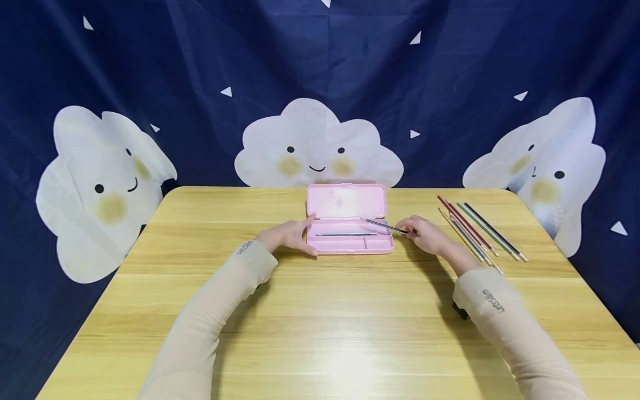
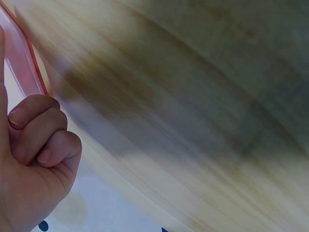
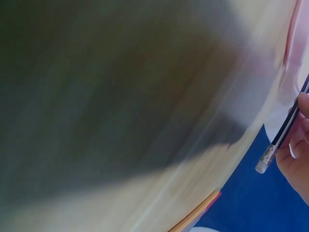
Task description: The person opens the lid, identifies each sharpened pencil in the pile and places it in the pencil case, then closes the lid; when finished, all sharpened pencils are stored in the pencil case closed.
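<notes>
A pink pencil case [image 1: 336,226] lies with its lid up at the back of the table. My left hand [image 1: 286,235] holds its left end, thumb at the front corner and index finger at the back. In the left wrist view the other fingers [image 2: 41,126] are curled beside the case. My right hand [image 1: 425,234] pinches a dark pencil [image 1: 384,225] near its eraser end; the pencil slants over the case's right side, point inward. The white eraser [image 3: 261,166] shows in the right wrist view. A teal pencil [image 1: 345,234] lies lengthwise inside the case.
Several pencils, such as a red pencil [image 1: 474,229] and a black pencil [image 1: 495,230], lie loosely side by side right of my right hand. The wooden table [image 1: 310,311] ends behind the case at a dark blue curtain [image 1: 195,55] with clouds.
</notes>
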The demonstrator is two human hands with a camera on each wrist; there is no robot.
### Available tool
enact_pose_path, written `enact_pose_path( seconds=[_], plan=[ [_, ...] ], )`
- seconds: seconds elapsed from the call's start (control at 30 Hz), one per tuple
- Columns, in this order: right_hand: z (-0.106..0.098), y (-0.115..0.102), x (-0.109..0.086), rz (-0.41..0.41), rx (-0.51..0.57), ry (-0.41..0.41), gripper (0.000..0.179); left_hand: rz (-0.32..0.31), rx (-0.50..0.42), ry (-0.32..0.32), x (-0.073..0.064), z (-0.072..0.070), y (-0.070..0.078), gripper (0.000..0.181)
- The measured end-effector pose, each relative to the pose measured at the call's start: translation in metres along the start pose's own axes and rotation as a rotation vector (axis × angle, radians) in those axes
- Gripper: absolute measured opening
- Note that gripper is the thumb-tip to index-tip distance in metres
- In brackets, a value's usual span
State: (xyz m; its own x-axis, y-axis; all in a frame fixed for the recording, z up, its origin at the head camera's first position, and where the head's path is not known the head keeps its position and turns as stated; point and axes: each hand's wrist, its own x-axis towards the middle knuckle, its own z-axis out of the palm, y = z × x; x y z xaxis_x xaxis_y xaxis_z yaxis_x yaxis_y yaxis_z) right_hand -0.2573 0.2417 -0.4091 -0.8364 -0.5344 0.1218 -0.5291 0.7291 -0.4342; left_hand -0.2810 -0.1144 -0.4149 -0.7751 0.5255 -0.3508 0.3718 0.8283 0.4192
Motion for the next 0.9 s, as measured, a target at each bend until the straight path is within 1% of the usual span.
enact_pose_path(
  seconds=[0.1,0.2,0.5,0.73,0.9],
  plan=[
    [0.005,-0.005,0.008,-0.027,-0.008,0.004,0.029,0.006,0.001,0.004,0.000,0.000,0.000,0.111],
    [0.009,-0.010,0.017,-0.044,-0.027,-0.009,0.029,0.004,0.007,0.002,0.000,-0.001,0.000,0.111],
    [0.019,-0.029,0.045,-0.085,-0.018,-0.084,0.031,-0.010,-0.008,-0.001,0.000,-0.001,0.001,0.112],
    [0.029,-0.046,0.061,-0.101,-0.042,-0.110,0.028,-0.018,-0.003,-0.001,0.000,0.000,0.001,0.112],
    [0.034,-0.054,0.071,-0.086,-0.045,-0.145,0.030,-0.025,-0.003,-0.005,0.001,0.000,0.001,0.112]
  ],
)
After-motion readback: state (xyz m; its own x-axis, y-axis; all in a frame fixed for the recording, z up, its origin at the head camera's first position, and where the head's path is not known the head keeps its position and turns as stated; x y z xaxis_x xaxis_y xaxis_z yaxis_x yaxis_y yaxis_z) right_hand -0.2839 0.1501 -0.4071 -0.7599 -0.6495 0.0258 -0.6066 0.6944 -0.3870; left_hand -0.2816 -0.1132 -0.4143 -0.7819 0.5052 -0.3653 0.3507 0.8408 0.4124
